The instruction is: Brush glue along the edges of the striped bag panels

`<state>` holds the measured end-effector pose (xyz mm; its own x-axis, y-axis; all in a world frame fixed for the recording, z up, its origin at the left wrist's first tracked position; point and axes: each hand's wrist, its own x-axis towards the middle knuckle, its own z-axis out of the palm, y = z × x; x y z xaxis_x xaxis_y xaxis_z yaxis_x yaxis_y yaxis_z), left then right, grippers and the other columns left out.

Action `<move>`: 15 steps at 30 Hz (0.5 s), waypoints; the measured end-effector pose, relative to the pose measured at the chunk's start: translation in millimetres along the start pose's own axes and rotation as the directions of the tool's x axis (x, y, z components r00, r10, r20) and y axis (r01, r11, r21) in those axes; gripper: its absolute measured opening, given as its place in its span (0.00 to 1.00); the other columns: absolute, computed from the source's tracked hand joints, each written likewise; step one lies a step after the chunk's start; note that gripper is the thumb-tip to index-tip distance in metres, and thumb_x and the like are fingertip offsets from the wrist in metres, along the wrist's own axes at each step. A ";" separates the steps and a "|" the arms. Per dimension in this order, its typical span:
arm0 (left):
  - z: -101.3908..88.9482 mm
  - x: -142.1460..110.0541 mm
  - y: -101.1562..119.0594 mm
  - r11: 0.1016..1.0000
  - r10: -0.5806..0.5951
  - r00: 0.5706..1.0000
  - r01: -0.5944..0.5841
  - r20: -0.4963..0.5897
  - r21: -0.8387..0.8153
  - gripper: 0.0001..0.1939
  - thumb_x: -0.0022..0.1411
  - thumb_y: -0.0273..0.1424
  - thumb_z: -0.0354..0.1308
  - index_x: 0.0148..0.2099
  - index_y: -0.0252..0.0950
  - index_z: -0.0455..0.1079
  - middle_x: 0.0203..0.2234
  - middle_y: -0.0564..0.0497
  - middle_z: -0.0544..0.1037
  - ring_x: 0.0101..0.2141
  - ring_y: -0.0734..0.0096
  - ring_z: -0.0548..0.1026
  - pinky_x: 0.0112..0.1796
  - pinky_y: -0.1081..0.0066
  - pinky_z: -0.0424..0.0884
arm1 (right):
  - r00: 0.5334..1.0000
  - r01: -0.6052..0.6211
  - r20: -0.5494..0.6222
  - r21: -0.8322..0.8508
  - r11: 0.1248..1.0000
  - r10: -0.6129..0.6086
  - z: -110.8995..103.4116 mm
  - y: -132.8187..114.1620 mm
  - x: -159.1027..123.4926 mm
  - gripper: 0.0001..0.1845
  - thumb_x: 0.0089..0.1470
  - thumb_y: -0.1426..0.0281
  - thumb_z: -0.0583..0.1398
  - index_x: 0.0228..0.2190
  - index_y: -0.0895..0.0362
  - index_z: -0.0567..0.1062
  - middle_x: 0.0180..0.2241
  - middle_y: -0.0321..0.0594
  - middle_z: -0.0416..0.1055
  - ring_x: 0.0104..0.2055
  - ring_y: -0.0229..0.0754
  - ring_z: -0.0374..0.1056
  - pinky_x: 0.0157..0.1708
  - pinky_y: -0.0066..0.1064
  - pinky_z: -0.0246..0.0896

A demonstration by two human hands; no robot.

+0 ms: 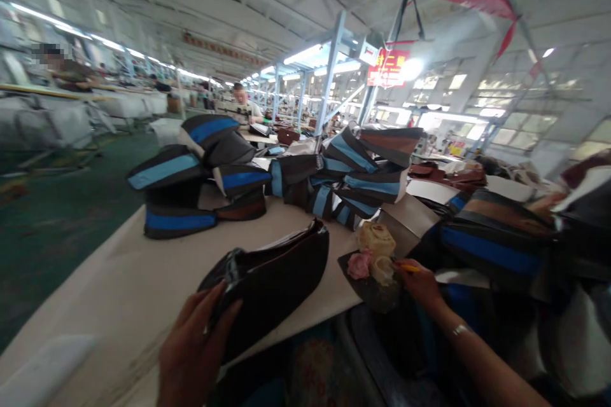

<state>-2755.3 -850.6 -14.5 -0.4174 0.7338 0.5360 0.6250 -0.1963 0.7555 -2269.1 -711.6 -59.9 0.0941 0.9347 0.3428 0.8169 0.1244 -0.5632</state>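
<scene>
My left hand (195, 337) grips the near left end of a black fabric pouch (281, 286), thumb in front and fingers behind. The pouch lies on its side, and its long top opening shows a pale inner edge. On the right, my right hand (422, 286) pinches a thin yellow stick (408, 268). Its tip is at a small pale cup (382, 271), too blurred to tell whether it dips in. That cup stands on a dark flat piece (379, 297), beside a crumpled pink lump (359, 264) and a yellowish plastic container (377, 238).
Across the pale table (109, 286) are piled dark pouches with blue stripes (181, 222) and light-blue ones (367, 184). More striped pieces (491, 248) crowd the right side. A white object (48, 369) lies at the near left. Two people sit farther back.
</scene>
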 end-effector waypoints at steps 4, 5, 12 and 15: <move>2.2 15.5 25.0 0.996 -0.042 0.999 0.043 0.018 -0.081 0.23 0.60 0.46 0.58 0.55 0.45 0.70 0.47 0.54 0.75 0.46 0.65 0.74 0.47 0.70 0.69 | 0.999 0.020 -0.027 0.015 1.000 -0.020 -4.5 -17.6 -0.6 0.14 0.47 0.56 0.56 0.25 0.51 0.77 0.29 0.50 0.77 0.31 0.56 0.73 0.34 0.46 0.67; 1.5 19.3 29.9 0.991 -0.063 0.997 0.067 0.037 -0.113 0.22 0.60 0.46 0.58 0.54 0.44 0.71 0.45 0.54 0.76 0.46 0.66 0.74 0.47 0.70 0.69 | 0.998 0.037 -0.053 0.022 0.999 -0.036 -8.2 -29.1 0.8 0.14 0.47 0.56 0.57 0.24 0.51 0.77 0.26 0.50 0.76 0.29 0.57 0.73 0.32 0.48 0.67; 5.0 35.7 55.5 0.900 -0.215 0.954 0.276 0.208 -0.337 0.23 0.60 0.47 0.59 0.52 0.40 0.73 0.42 0.54 0.78 0.45 0.64 0.75 0.46 0.69 0.68 | 0.942 0.311 -0.199 0.211 0.926 -0.271 -42.3 -187.7 -4.9 0.15 0.57 0.57 0.58 0.37 0.53 0.77 0.39 0.43 0.77 0.43 0.47 0.73 0.46 0.38 0.69; 9.0 35.9 63.2 0.868 -0.202 0.940 0.302 0.275 -0.394 0.23 0.60 0.46 0.59 0.54 0.42 0.72 0.45 0.54 0.78 0.46 0.64 0.75 0.47 0.69 0.68 | 0.803 0.596 -0.312 0.403 0.694 -0.508 -48.4 -266.4 -24.0 0.06 0.57 0.65 0.62 0.36 0.53 0.77 0.38 0.40 0.77 0.40 0.43 0.73 0.41 0.36 0.71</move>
<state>-2724.8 -830.8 49.1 -0.3376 0.9081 0.2478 0.1566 -0.2054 0.9661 -2461.4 -783.3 118.2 -0.1623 0.5829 0.7962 0.3934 0.7782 -0.4896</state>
